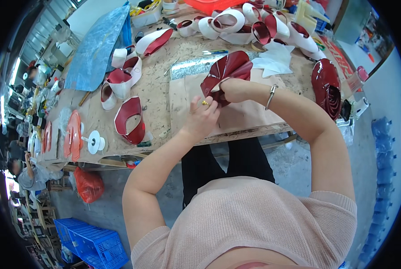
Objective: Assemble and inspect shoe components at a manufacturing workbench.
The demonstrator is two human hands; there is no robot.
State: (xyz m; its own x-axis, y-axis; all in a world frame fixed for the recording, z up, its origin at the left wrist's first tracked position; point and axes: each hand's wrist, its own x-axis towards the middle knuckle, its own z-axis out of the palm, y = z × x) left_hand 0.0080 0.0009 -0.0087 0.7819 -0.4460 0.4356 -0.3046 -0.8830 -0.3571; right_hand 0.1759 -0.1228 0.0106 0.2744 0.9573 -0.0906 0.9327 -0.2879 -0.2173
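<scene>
Over a sheet of brown paper [187, 103] on the workbench, I hold a fanned bundle of glossy dark red shoe-upper pieces [231, 68]. My right hand [234, 90] is closed on its near side, the fingertips partly hidden in the folds. My left hand [204, 114] pinches the lower left edge, fingers bent and close to the right hand. To the left stands a curved red shoe upper [130, 122], open in the middle. More glossy red uppers [326, 83] lie nested in a stack at the bench's right end.
White-and-red curved uppers [225, 21] line the far side, with others [119, 80] at left. White sheet pieces [274, 58] lie right of the bundle. A blue sheet [97, 49] rises at far left, near a white spool [95, 141]. Blue crates [93, 240] stand on the floor.
</scene>
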